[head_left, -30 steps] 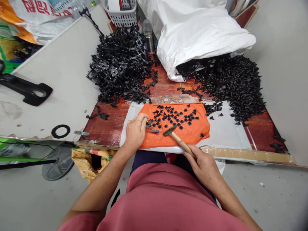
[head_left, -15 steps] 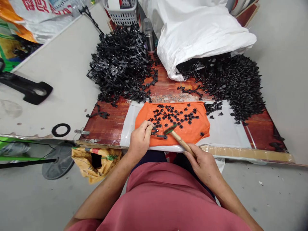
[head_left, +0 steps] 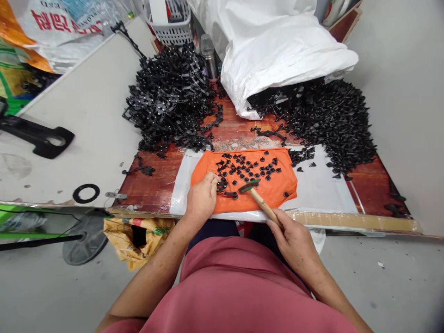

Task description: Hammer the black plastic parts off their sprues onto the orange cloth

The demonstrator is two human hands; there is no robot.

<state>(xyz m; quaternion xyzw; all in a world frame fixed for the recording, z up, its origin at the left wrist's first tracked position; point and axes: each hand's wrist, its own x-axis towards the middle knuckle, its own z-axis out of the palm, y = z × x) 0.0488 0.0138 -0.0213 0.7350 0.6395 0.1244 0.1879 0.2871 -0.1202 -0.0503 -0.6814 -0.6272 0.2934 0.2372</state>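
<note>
My right hand (head_left: 291,236) is wrapped round the wooden handle of a small hammer (head_left: 262,201). The hammer's green-edged dark head hangs over an orange cloth (head_left: 222,207). At the cloth's left side, my left hand (head_left: 203,196) is closed in a pinch on a black plastic sprue (head_left: 226,192), whose outer end reaches toward the hammer head. Fingers hide part of the sprue. Scattered over the cloth are several small black round-headed plastic pieces (head_left: 268,172), some on their sides.
Behind on the left rises a heap of black sprues (head_left: 169,97). Loose black pieces (head_left: 333,120) spill from a white sack (head_left: 287,51) at the right. A metal flask (head_left: 209,58) and grey basket (head_left: 173,33) stand at the back. Boards flank the table; a yellow bag (head_left: 121,240) hangs below.
The hammer head has shifted a little to the right, away from the sprue's end. My left hand keeps its pinch on the sprue. The whole view has moved slightly.
</note>
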